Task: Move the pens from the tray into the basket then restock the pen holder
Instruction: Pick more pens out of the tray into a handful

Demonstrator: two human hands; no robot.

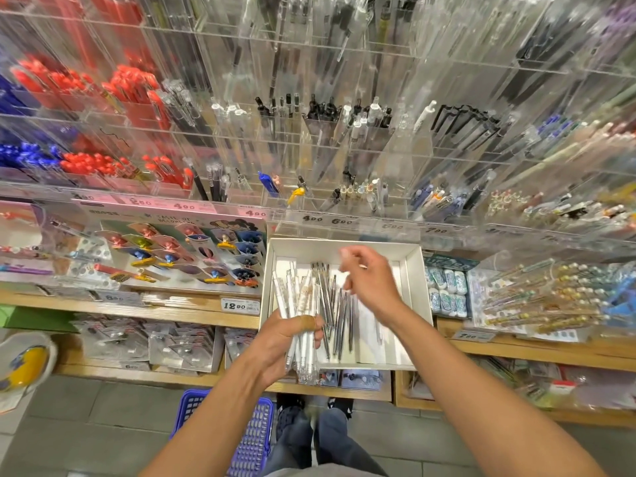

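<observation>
Left hand (285,342) grips bundle of clear-white plastic pens (298,325) over front edge of white cardboard tray (418,280). Right hand (370,282) above tray, fingers loosely curled, blurred, holds nothing visible. Grey pens (339,313) lie in tray. Blue plastic basket (254,438) on floor below tray. Risk: overfull bundle slips, pens miss basket.

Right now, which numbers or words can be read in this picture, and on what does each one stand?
"12.90": price tag on the wooden shelf edge.
"4.90": pink price strip under the red pens.
"4.90" and "6.90": clear rail behind the tray.
"7.90": rail tag.
Other tags and the card's heading: too blurred.
</observation>
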